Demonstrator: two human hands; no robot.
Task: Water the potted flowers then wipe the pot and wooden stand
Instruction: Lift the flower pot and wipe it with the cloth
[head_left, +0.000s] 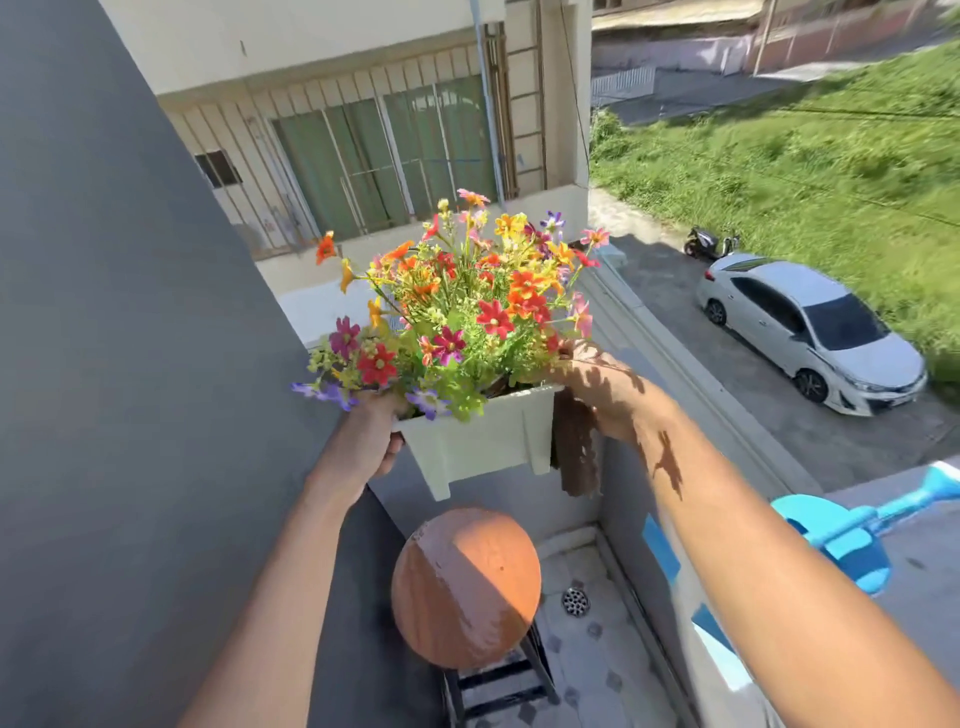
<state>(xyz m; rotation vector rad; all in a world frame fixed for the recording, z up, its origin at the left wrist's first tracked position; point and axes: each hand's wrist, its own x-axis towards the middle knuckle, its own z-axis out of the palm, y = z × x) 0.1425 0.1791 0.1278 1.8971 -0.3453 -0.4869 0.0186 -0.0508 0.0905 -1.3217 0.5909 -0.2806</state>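
Observation:
A white square pot (483, 441) full of colourful flowers (457, 312) is held up in the air above the round wooden stand (465, 587). My left hand (369, 441) grips the pot's left rim and side. On the pot's right rim is my right hand (597, 389), which also pinches a brown cloth (574, 447) that hangs down beside the pot. The stand's orange-brown top is bare, half in sun and half in shade, and it rests on dark legs (498, 680).
A grey wall (130, 364) runs along the left. A blue watering can (852, 540) sits on the balcony ledge at the right. The tiled floor has a drain (575, 601). Beyond the ledge, far below, are a street and a white car (810, 332).

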